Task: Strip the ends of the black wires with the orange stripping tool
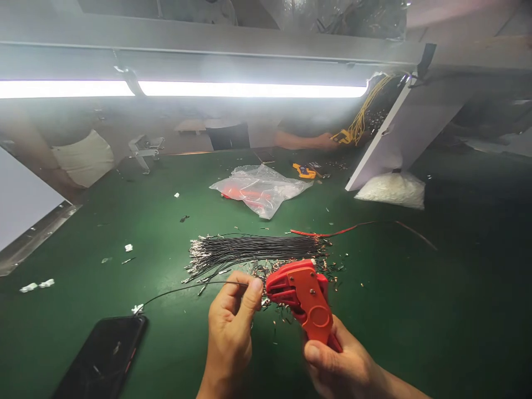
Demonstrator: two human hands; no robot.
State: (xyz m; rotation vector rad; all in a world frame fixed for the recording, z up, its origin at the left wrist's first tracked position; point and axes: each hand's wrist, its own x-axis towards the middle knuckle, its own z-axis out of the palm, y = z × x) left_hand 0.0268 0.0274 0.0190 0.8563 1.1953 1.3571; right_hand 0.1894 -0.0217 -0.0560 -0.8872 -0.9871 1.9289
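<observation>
Between thumb and fingers, my left hand (pixel 233 321) pinches a thin black wire (pixel 178 289) near one end. The wire trails left to a small white connector (pixel 137 310) by the phone. My right hand (pixel 341 354) is wrapped round the handles of a red wire stripper (pixel 305 293), whose jaws point left, right beside my left fingertips. Whether the wire's end is inside the jaws is hidden. Just beyond lies a bundle of black wires (pixel 257 246), metal terminals at the left and bare copper at the right. Cut insulation scraps (pixel 276 269) are scattered under the stripper.
A black phone (pixel 102 354) lies at the front left. Farther back are a clear plastic bag (pixel 261 188) with something red in it, a yellow tool (pixel 304 170), a red wire (pixel 324 234) and a bag of white pieces (pixel 393 190). Across the table, a person's arm (pixel 303 141) shows.
</observation>
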